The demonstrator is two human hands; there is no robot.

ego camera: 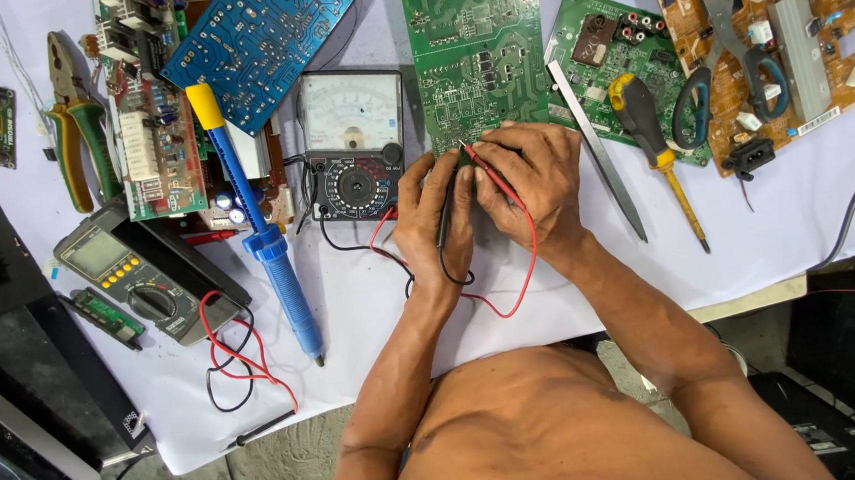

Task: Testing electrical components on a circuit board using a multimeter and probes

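While hands grip, red probe (491,170) slants up-left, black probe (447,214) near-upright.

Both hands, the left hand (436,224) and right hand (534,187), are resting side by side on the table (373,314), just before a circuit board (474,46), with an analog meter (353,145) lying left of them and a screwdriver (654,149) lying right.

White-covered table (372,304), circuit boards (474,46), meters (352,140)

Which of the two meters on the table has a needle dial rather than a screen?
The black analog meter just beyond the left hand, with a white needle scale. The grey meter further left has a flat screen instead.
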